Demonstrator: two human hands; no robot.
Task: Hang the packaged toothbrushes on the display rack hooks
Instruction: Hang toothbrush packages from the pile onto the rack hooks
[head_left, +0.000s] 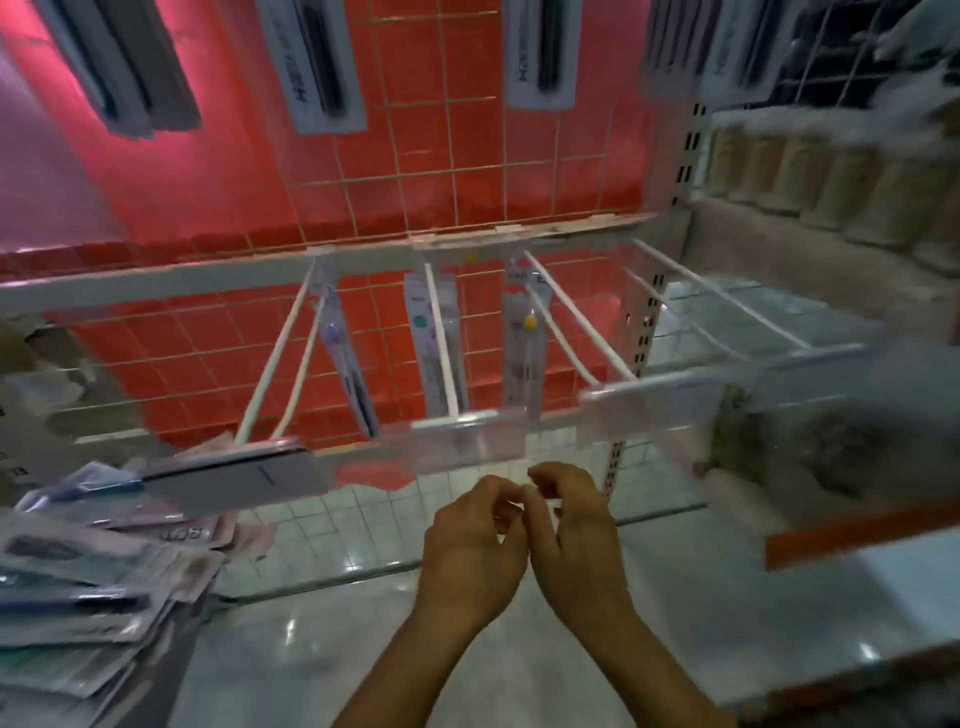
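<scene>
Both hands sit together low in the view, fingertips nearly meeting. Left hand (470, 551): fingers curled, thumb and forefinger drawn toward each other. Right hand (574, 530): fingers likewise curled inward. A small pale sliver shows between the fingertips; whether either hand pinches a package edge cannot be told, because the frame is blurred there.

Packaged toothbrushes: a loose pile (88, 561) lies well to the left of the left hand, slightly below its level, packs overlapping at mixed angles. Three packs already hang above and beyond the hands: one (347, 358) up and to the left, one (434, 343) above the left hand, one (525, 343) above the right hand. More packs (317, 62) hang on the upper row, far above.

Handling, as a judgement: each pack appears light, flat and moderately stiff, with a glossy film face likely to slip. Take hold at the top edge beside the hang hole, thumb and forefinger on opposite faces, so the hole stays free to thread.

Display rack hooks (576, 317): white rods project toward the person from a rail, ending in clear label holders (457, 441) just above the hands. Hooks up and to the right (717, 296) carry nothing visible.

A red wire grid panel (431, 156) backs the rack; pale floor tiles (363, 525) lie below the hands.
</scene>
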